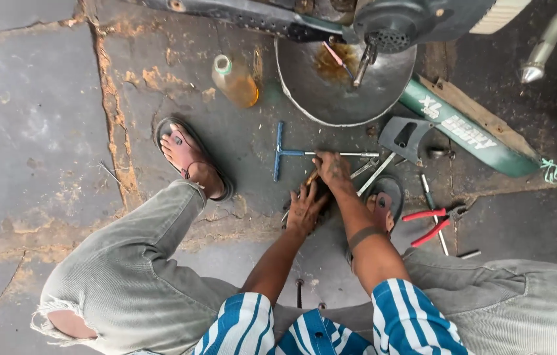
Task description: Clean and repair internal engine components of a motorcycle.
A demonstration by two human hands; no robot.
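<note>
Both hands work low between the person's knees, over a small cluster of tools on a cracked concrete floor point(42, 118). Left hand point(304, 210) lies palm down with fingers spread, pressing on a dark part on the floor, seemingly to steady it; the part is mostly hidden under the hand. Right hand point(333, 169) is closed around the shaft of a blue-handled T-wrench point(291, 153), which lies flat with its crossbar to the left. A short orange-brown handle point(311, 177) pokes out between the 2 hands; which hand holds it cannot be told.

Just right of the hands, loose metal wrenches point(373, 172) lie fanned beside the person's right foot in a sandal point(383, 200). Further right are red-handled pliers point(431, 223), jaws open, within easy reach. Left foot in a sandal point(189, 158) is planted wide, so the person squats over the work.

Beyond the hands sits a round metal pan point(341, 89) under a dark machine body point(396, 26), apparently placed to catch drips; a brownish stain shows in it. A plastic bottle of amber liquid point(235, 80) lies beside the pan. A green panel point(465, 128) rests on a wooden board to the right.
</note>
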